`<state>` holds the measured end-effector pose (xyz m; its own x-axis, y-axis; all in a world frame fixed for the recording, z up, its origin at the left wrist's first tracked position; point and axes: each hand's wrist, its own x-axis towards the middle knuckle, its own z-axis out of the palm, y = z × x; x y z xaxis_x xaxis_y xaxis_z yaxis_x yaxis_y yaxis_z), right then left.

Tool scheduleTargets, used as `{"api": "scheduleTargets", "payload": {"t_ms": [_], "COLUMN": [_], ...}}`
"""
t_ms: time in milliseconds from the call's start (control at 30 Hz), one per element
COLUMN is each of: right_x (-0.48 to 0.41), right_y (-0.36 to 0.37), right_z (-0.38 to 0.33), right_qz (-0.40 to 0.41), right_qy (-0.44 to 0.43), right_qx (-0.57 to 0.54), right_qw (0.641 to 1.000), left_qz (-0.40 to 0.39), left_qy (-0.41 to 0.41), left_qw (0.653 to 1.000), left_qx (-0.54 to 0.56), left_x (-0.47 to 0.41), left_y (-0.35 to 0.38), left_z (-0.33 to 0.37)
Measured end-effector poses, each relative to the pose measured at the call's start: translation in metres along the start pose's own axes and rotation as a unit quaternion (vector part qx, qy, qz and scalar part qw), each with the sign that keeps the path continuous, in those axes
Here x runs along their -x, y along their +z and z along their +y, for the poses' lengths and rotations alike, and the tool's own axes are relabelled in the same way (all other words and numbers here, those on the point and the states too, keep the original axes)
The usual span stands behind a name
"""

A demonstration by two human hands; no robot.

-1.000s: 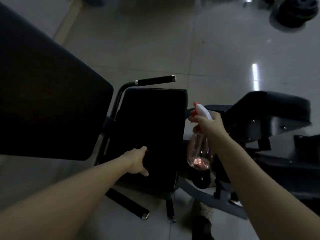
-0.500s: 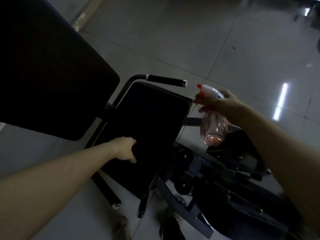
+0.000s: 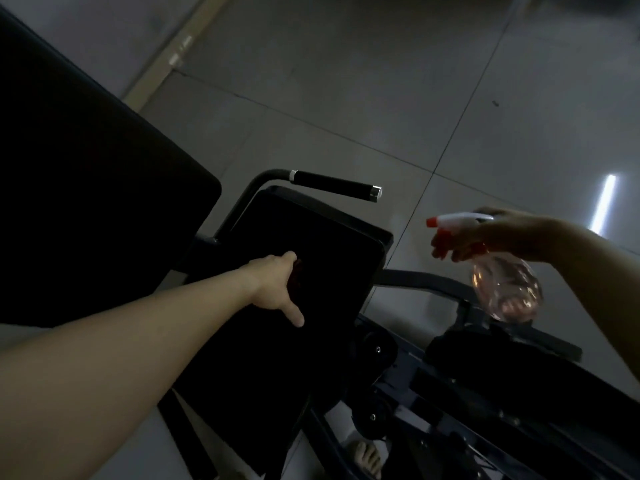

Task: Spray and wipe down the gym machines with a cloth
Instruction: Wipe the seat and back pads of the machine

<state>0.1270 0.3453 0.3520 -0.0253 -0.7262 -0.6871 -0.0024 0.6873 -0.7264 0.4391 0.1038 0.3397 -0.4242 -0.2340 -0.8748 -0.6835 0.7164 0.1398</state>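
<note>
My left hand (image 3: 273,285) lies on the black seat pad (image 3: 332,268) of a gym machine, thumb stretched out, fingers curled over a dark reddish cloth (image 3: 298,271) that is mostly hidden under them. To the right, above the machine frame, my right hand (image 3: 498,237) grips a spray bottle (image 3: 505,292) with a clear pinkish body, a white head and a red nozzle. The nozzle points left toward the seat pad and a finger lies on the red trigger.
A large black back pad (image 3: 86,202) fills the left side. A black grip handle (image 3: 332,183) juts out behind the seat; another bar (image 3: 183,434) runs below it. Dark frame parts (image 3: 450,393) lie at lower right, a bare foot (image 3: 367,459) shows beneath. Grey tiled floor (image 3: 381,81) lies beyond.
The view has swung and tilted. My left hand has slid up the seat pad with the cloth. My right hand has carried the bottle farther right and higher, away from the pad.
</note>
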Motion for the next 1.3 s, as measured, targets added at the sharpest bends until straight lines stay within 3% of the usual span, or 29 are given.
{"api": "scheduleTargets", "payload": {"t_ms": [500,900,1067,1167,1300], "right_x": [-0.091,-0.156,-0.152,-0.134,-0.098], "right_y": [-0.018,0.022,0.019,0.013,0.011], "right_z": [-0.032,-0.101,-0.090,-0.076,-0.054], "right_qz": [-0.021,0.020,0.056,0.031,0.018], "right_qy": [0.055,-0.023,0.016,0.008,0.019], "right_qx": [0.046,0.108,0.084,0.126,0.101], "right_qw": [0.997,0.994,0.995,0.992,0.995], "left_qz": [-0.064,-0.055,-0.055,-0.047,-0.046], "left_qy": [-0.025,-0.046,-0.049,-0.045,-0.044], "left_qw": [0.998,0.996,0.996,0.997,0.997], "left_qx": [-0.013,-0.044,-0.042,-0.043,-0.041], "left_x": [-0.005,-0.003,-0.004,-0.002,-0.004], "left_y": [-0.011,-0.007,-0.007,-0.007,-0.008], "left_z": [0.008,0.016,0.016,0.016,0.015]}}
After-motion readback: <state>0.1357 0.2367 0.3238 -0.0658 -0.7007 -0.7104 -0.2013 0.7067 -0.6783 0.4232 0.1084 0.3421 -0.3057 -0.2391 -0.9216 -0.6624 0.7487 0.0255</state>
